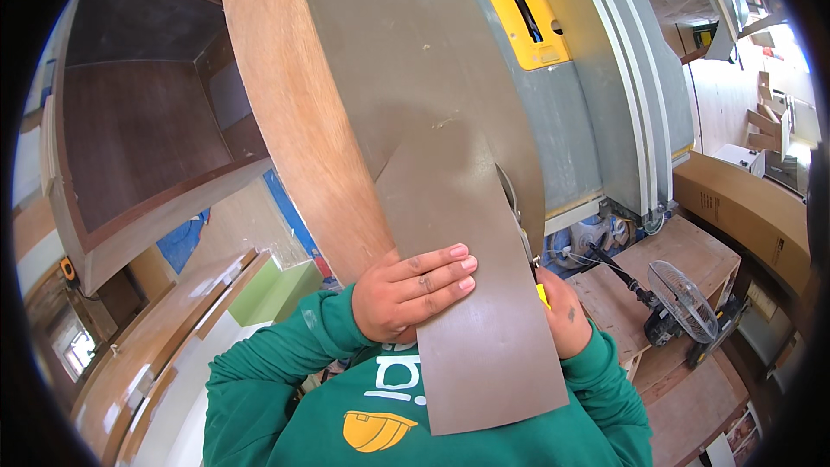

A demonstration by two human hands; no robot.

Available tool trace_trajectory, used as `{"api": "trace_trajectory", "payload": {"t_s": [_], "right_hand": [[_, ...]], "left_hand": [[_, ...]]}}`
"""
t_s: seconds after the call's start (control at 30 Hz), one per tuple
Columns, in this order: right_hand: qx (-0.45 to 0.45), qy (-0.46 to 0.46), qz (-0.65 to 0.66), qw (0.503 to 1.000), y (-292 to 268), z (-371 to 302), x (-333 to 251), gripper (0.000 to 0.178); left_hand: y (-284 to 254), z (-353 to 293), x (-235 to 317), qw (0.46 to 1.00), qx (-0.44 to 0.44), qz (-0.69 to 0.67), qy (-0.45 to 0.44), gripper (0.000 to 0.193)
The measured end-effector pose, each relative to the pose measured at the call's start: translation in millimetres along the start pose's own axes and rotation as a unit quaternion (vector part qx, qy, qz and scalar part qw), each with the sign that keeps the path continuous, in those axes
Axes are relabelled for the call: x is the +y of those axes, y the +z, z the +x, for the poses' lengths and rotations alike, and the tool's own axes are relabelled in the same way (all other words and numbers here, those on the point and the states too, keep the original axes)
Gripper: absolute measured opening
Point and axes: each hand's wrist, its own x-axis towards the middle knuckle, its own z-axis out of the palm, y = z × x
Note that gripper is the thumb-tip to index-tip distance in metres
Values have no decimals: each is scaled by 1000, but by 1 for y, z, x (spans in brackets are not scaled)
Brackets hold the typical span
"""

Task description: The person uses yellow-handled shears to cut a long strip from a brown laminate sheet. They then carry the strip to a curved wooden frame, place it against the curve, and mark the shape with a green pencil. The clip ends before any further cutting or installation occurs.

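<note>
A long brown laminate sheet (424, 60) lies across the work surface, and its narrower near part (484, 337) hangs toward my body. My left hand (419, 290) grips the left edge of that part, fingers stretched over the top and thumb hidden. At the opposite edge my right hand (564, 311) is closed round yellow-handled snips (542, 295), partly covered by the sheet. A metal blade of the snips shows along the sheet's right edge, where a slit opens. Faint cut lines or overlapping edges run across the sheet above my hands.
Under the sheet are a pale plywood board (285, 95) and a grey table saw (562, 134) with a yellow insert (540, 47). An open brown cabinet (147, 121) stands at left. A fan (683, 298) and a long cardboard box (743, 216) are at right.
</note>
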Motion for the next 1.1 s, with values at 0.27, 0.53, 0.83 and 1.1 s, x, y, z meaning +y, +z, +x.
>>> {"api": "trace_trajectory", "payload": {"t_s": [0.27,0.53,0.83,1.1], "right_hand": [[8,27,15,999,4,-1,-4,23],[-15,4,-26,1000,-3,2,-6,25],[-6,22,9,1000,1,5,-16,25],[-1,43,19,999,2,7,-21,26]], "left_hand": [[-2,-2,0,1000,-1,-1,0,53],[-7,0,3,1000,-7,-8,18,49],[-14,2,5,1000,-20,11,19,44],[-17,4,5,1000,-8,16,15,40]]}}
